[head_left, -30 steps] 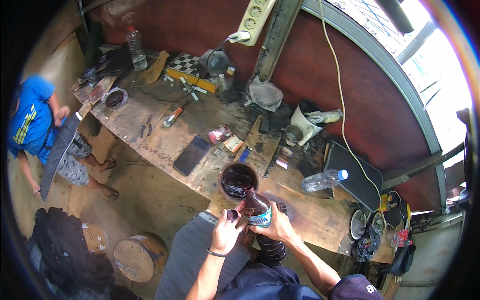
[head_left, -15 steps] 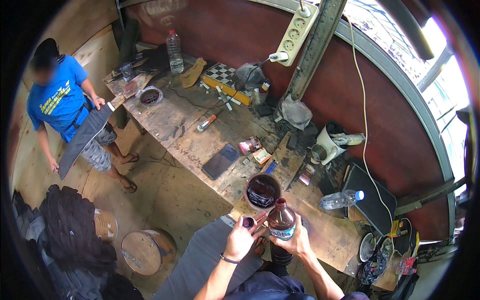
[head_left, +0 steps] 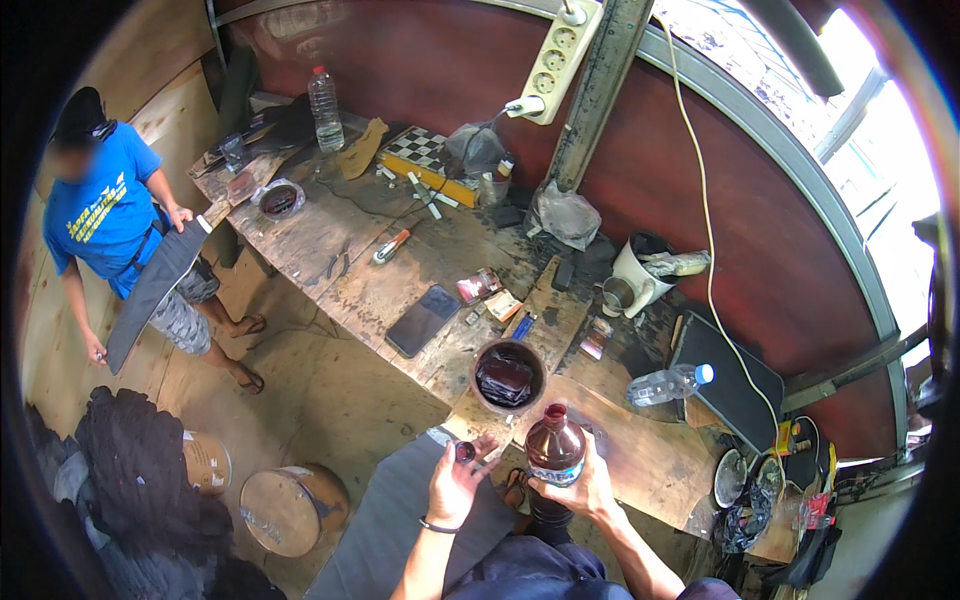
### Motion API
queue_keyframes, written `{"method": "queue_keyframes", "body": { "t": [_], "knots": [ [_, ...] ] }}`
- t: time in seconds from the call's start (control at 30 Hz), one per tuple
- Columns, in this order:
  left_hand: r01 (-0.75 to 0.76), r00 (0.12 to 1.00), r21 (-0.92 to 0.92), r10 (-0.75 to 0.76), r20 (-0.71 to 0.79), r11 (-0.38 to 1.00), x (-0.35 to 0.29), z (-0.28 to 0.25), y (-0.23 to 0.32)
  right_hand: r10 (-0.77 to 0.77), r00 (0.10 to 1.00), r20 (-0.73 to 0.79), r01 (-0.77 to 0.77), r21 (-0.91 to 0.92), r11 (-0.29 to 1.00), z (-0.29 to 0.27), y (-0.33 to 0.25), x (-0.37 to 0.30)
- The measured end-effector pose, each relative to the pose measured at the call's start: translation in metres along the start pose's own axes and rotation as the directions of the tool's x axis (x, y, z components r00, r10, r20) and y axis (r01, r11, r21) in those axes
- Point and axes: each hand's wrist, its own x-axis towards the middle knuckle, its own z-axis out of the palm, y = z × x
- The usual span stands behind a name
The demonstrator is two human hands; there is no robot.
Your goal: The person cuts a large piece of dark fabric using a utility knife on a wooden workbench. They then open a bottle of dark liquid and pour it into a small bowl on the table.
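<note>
My right hand [head_left: 588, 486] grips a brown bottle [head_left: 556, 445] with a blue and white label. It stands upright with its mouth uncovered. In my left hand [head_left: 458, 494] a small dark cap [head_left: 465, 452] sits by the thumb, while the other fingers reach out toward the bottle without touching it. Just beyond both hands is a brown bowl [head_left: 477, 372] holding something dark and glossy. A large dark grey sheet [head_left: 400, 520] lies beneath my left forearm.
On the wooden bench [head_left: 345, 285] are a phone [head_left: 423, 320], small packets [head_left: 479, 286], an orange-handled tool [head_left: 391, 247] and a clear bottle [head_left: 671, 385]. A person in blue [head_left: 105, 205] stands at far left with a dark panel [head_left: 160, 285]. A round drum [head_left: 281, 511] stands on the floor.
My left hand with the cap has drawn a little away from the bottle, widening the gap. The bottle stays in my right hand. The whole view has shifted slightly.
</note>
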Motion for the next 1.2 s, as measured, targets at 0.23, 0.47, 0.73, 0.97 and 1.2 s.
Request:
{"method": "queue_keyframes", "body": {
  "t": [0.23, 0.47, 0.73, 0.97, 1.2],
  "knots": [
    [-0.052, 0.996, 0.042, 0.054, -0.071, 0.998, -0.016, -0.023, 0.006, -0.083, 0.995, -0.054, 0.084, 0.016, 0.996, -0.011, 0.001, -0.015],
    [-0.046, 0.991, 0.065, 0.054, -0.119, 0.997, -0.027, -0.024, 0.011, -0.052, 0.994, -0.091, 0.054, 0.027, 0.998, -0.012, -0.001, -0.026],
    [-0.086, 0.990, 0.083, 0.094, -0.103, 0.993, -0.029, -0.015, 0.015, -0.068, 0.992, -0.104, 0.073, 0.050, 0.996, -0.010, -0.003, -0.030],
    [-0.095, 0.988, 0.125, 0.109, -0.107, 0.988, -0.030, -0.013, 0.019, -0.077, 0.992, -0.104, 0.083, 0.055, 0.995, -0.008, -0.005, -0.030],
    [-0.131, 0.985, 0.228, 0.153, -0.080, 0.965, -0.030, -0.003, 0.027, -0.084, 0.992, -0.091, 0.090, 0.061, 0.994, -0.007, -0.008, -0.025]
  ]
}}
